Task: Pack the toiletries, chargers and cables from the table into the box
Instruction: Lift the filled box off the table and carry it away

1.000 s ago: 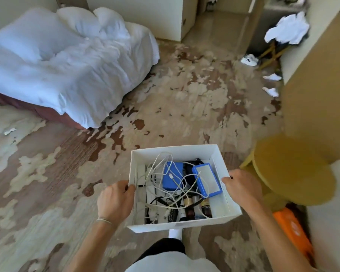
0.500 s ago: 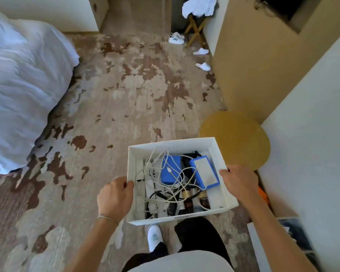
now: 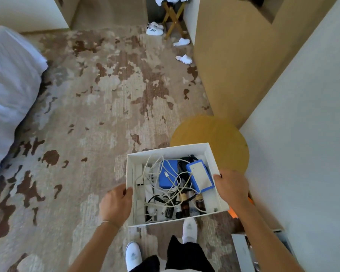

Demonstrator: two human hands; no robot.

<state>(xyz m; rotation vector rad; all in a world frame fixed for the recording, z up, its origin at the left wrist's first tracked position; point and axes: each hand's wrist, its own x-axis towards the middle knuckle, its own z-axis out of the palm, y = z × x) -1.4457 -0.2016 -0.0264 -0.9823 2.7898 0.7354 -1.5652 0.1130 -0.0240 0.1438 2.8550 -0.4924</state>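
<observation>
**Two hands on a packed white box, carried above the carpet**

Gripped at both side walls: white box (image 3: 171, 152), held level in the air over the patterned carpet (image 3: 98, 107).

Far out to the left of the grip: white bedding (image 3: 10, 91), hanging down at the frame's edge.

On the left wall: left hand (image 3: 116, 205), fingers curled under and around the outside, thumb hooked over the rim into the box. Thin bracelet (image 3: 110, 222) at that wrist.

Just inside the left grip: white cables (image 3: 155, 173), loosely tangled, looping across most of the contents. Beneath them, near the left wall, white chargers or adapters, too tangled to tell apart.

Midway between the two grips: blue case (image 3: 168, 176), lying flat with a white cable plug across it. Toward the near wall, below the case: two dark bottles with gold caps (image 3: 184, 203), lying on their sides, side by side. Black cable (image 3: 155, 199) curled just left of them.

Just inside the right grip: blue-edged white pack (image 3: 199, 177), tilted, its far end raised against the other contents, almost touching the thumb.

On the right wall: right hand (image 3: 232, 187), wrapped round the outside, thumb tip over the rim.

Beyond the far right corner of the box: round yellow table (image 3: 220, 134), partly hidden by the box. Behind it, tan wall panel (image 3: 234, 65).

Below the grip: two feet in white slippers (image 3: 189, 229) on the carpet.

Far beyond the box, near the top of the view: white slippers and sneakers (image 3: 183, 50) by a folding stand.
</observation>
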